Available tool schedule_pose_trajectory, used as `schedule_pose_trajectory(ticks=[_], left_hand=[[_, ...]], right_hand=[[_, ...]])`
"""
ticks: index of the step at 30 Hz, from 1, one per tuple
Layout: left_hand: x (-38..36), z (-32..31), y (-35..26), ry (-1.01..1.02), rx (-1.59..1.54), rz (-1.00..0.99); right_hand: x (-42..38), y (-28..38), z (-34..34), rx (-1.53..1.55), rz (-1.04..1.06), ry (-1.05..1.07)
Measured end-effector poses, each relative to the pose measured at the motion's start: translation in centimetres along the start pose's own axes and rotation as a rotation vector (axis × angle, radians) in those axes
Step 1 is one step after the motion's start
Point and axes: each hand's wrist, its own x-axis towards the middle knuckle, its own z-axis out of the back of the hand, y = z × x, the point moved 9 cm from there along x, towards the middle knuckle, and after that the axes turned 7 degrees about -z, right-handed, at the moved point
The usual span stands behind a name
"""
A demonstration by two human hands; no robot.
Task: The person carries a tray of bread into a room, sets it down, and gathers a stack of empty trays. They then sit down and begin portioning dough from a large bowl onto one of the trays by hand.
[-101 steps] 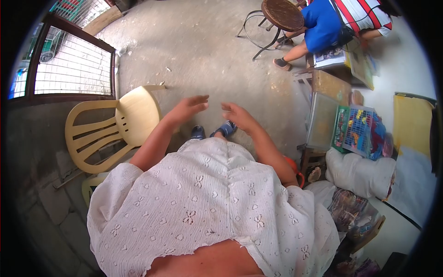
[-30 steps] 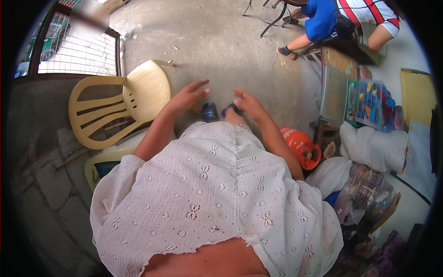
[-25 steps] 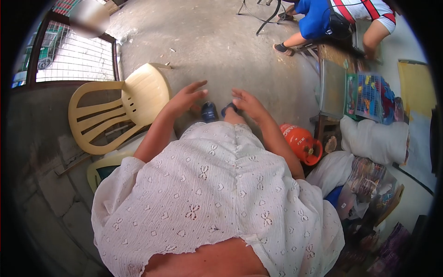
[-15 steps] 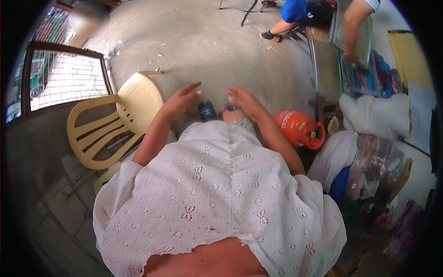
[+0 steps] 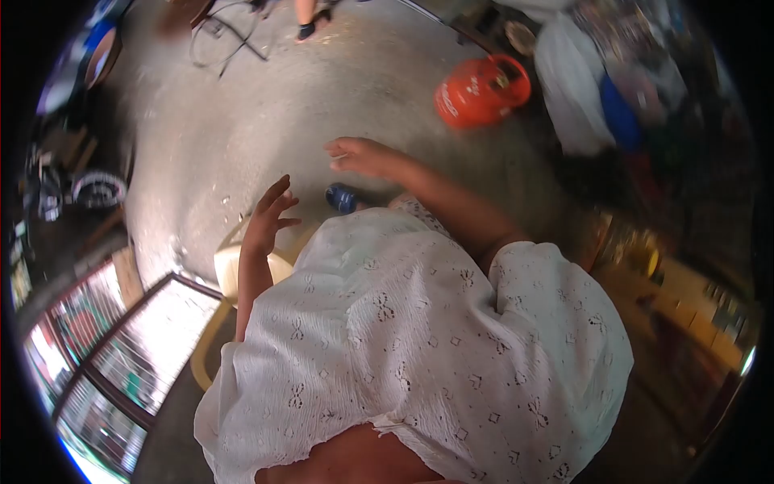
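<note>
My left hand [image 5: 268, 218] is raised in front of the pale yellow plastic chair [image 5: 234, 266], fingers apart and nothing in it. My right hand [image 5: 359, 156] is held out over the concrete floor [image 5: 314, 89], its fingers spread and holding nothing. Between and below the two hands a blue slipper [image 5: 343, 198] shows on a foot. The white patterned blouse [image 5: 419, 323] that I wear fills the lower middle of the view. An orange gas cylinder [image 5: 484, 90] stands on the floor to the right, apart from my right hand.
White bags [image 5: 568, 89] lie at the upper right. A wooden shelf [image 5: 677, 306] with small items is at the lower right. A dark framed mesh gate [image 5: 121, 363] is at the lower left, a wheel [image 5: 101, 189] further up. Another person's foot [image 5: 306, 31] is at the top.
The view has turned: the cylinder sits higher, the chair lower and mostly behind my body. Both hands appear further left. The other person's arm has left view, and the right-hand shelf has appeared.
</note>
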Motion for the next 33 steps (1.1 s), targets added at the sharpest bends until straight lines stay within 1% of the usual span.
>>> schedule_pose_trajectory(ticks=[4,9,10,13,14,16,18,20,22,23,25,27,31,33], left_hand=[[3.0,-5.2,-2.6,0.173,0.163,-0.007],[5.2,-13.9,-6.7,0.409,0.362,-0.123],[5.3,-15.4,-7.2,0.429,0.39,-0.133],[6.8,-19.1,-6.9,0.534,0.383,-0.141],[7.1,-19.8,-6.9,0.557,0.408,-0.128],[8.1,-21.1,-7.1,0.585,0.356,-0.072],[9.6,-21.6,-7.4,0.616,0.404,-0.048],[11.4,-21.4,-8.0,0.647,0.459,-0.024],[13.6,-20.9,-9.2,0.642,0.447,0.004],[14.7,-20.8,-9.6,0.674,0.478,0.013],[17.7,-20.0,-10.7,0.652,0.48,0.032],[21.0,-19.6,-11.7,0.703,0.544,0.062],[27.3,-19.0,-14.8,0.769,0.609,0.1],[29.9,-19.6,-16.2,0.802,0.661,0.112]], right_hand=[[-4.3,-3.6,4.3,0.065,-0.002,-0.161],[-9.9,-7.8,8.0,0.205,-0.008,-0.295],[-10.5,-8.7,8.5,0.253,0.001,-0.303],[-11.4,-11.9,10.3,0.383,0.041,-0.358],[-11.8,-12.5,10.8,0.443,0.06,-0.393],[-12.7,-13.3,11.8,0.532,0.037,-0.427],[-14.1,-12.7,13.1,0.615,-0.013,-0.478],[-14.1,-12.6,14.2,0.659,-0.012,-0.516],[-13.5,-12.3,15.5,0.711,-0.007,-0.565],[-13.0,-11.9,16.1,0.701,-0.015,-0.593],[-11.5,-11.6,17.5,0.727,-0.014,-0.655],[-9.0,-11.0,19.6,0.737,-0.022,-0.676],[-4.8,-8.0,23.3,0.844,0.059,-0.737],[-3.6,-6.9,24.7,0.882,0.112,-0.807]])
